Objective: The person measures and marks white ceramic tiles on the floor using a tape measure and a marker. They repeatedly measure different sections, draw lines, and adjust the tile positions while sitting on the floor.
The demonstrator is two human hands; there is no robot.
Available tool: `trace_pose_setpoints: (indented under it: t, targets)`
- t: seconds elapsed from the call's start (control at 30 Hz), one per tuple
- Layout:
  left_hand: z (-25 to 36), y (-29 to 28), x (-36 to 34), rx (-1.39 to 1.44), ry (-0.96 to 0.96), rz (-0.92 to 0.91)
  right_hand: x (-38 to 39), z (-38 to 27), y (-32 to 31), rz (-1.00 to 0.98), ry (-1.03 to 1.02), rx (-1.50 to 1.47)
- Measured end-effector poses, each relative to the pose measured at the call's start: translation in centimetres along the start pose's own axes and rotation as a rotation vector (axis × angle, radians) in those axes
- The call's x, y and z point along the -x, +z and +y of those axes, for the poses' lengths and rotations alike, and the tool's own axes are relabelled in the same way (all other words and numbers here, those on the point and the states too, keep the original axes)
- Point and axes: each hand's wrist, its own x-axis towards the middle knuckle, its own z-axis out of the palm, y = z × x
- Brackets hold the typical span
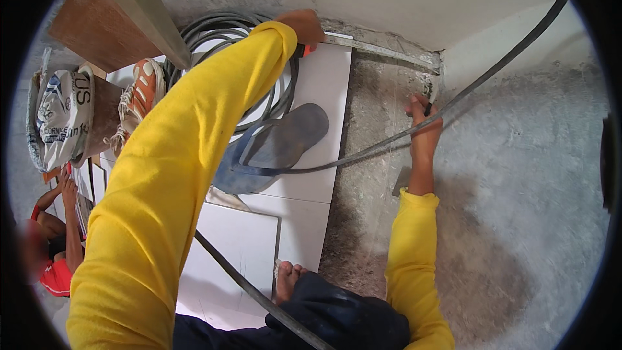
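Observation:
Stretched far forward, my left hand (302,25) is closed round a tape measure, of which a red and black bit of case (308,50) shows below the fingers. Its pale blade (382,50) runs out to the right along the foot of the wall and reaches the corner. My right hand (425,123) pinches a slim black and white marker (430,98), tip pointing up near the blade's far end. Bare, rough floor (369,104) lies between the white tiles (311,214) and the right wall. A dark cable (483,81) passes across my right wrist area.
Coiled cable (207,29) and a blue flip-flop (285,142) lie on the tiles. Further left stand an orange and white shoe (142,91), a bucket with a plastic bag (65,110) and a wooden post (139,10). Another person in red (58,272) sits at the far left.

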Motion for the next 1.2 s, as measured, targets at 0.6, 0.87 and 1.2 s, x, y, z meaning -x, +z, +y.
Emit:
trace_pose_setpoints:
  t: [0.6,0.87,1.2]
  targets:
    - [4.6,-0.6,1.8,-0.006,-0.377,0.202,0.1,0.4,-0.2,0.018,-0.034,-0.086]
    - [5.6,-0.5,1.5,-0.014,-0.375,0.227,-0.1,0.7,-0.5,0.051,-0.055,-0.082]
    - [0.8,-4.7,6.4,0.199,0.007,0.089,2.5,-3.0,-1.8,0.174,0.044,-0.388]
